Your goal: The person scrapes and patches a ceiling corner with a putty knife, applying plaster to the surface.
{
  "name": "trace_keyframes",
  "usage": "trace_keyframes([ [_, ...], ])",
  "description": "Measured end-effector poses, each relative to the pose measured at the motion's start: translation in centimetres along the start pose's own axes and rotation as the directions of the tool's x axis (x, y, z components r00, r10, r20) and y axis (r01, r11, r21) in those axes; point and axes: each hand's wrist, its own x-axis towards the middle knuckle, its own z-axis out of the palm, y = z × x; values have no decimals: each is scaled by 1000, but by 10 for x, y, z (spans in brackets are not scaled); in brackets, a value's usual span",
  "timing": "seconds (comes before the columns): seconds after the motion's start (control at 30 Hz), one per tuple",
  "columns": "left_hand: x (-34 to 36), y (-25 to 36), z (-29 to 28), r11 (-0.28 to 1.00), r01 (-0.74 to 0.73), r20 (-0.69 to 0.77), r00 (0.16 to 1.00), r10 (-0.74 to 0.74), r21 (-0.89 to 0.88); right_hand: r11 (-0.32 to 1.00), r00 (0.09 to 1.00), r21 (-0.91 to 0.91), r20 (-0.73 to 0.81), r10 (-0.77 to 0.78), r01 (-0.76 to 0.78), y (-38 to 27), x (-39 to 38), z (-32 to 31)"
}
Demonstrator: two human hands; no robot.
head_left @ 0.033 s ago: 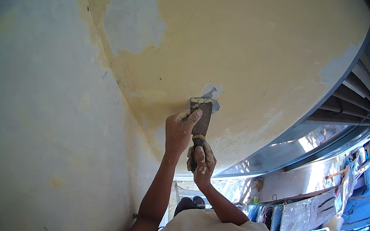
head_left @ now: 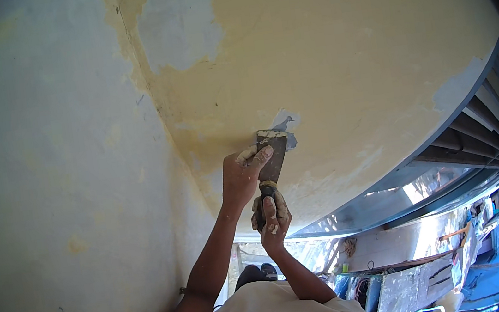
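Note:
A putty knife [head_left: 272,164] with a wide dark blade is held up against the tan-patched wall [head_left: 337,54]. Pale filler is smeared along the blade's top edge, which lies beside a small grey bare spot [head_left: 290,140] in the wall coating. My right hand [head_left: 273,221] is closed round the knife's handle, its fingers crusted with dried filler. Higher up, my left hand [head_left: 242,175] grips the blade from the left side, the thumb lying across its face. The other left fingers are mostly hidden behind the blade.
A pale wall [head_left: 68,181] meets the tan one at a corner on the left. To the right runs a metal-framed opening with dark slats [head_left: 469,131]. Low on the right are a weathered board [head_left: 412,289], blue sheeting [head_left: 493,278] and assorted clutter.

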Motion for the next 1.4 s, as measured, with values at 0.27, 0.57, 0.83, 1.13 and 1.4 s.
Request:
trace_keyframes([
  [0.27,-2,11,0,989,-5,-42,999,11,149,999,1000,44,-25,-2,3,-7,-5,12],
  [0.57,-3,6,3,999,-14,-53,998,16,38,999,999,27,-25,-30,31,-6,-9,16],
  [0.83,3,25,0,988,18,-41,999,-11,155,997,997,73,-71,-34,39,-14,-5,27],
  [1.13,-1,-4,4,999,-51,-59,997,51,5,999,998,19,-58,-32,33,-7,-8,14],
  [1.4,6,28,9,998,-57,-51,997,57,3,997,999,63,-31,-31,33,-27,-3,30],
])
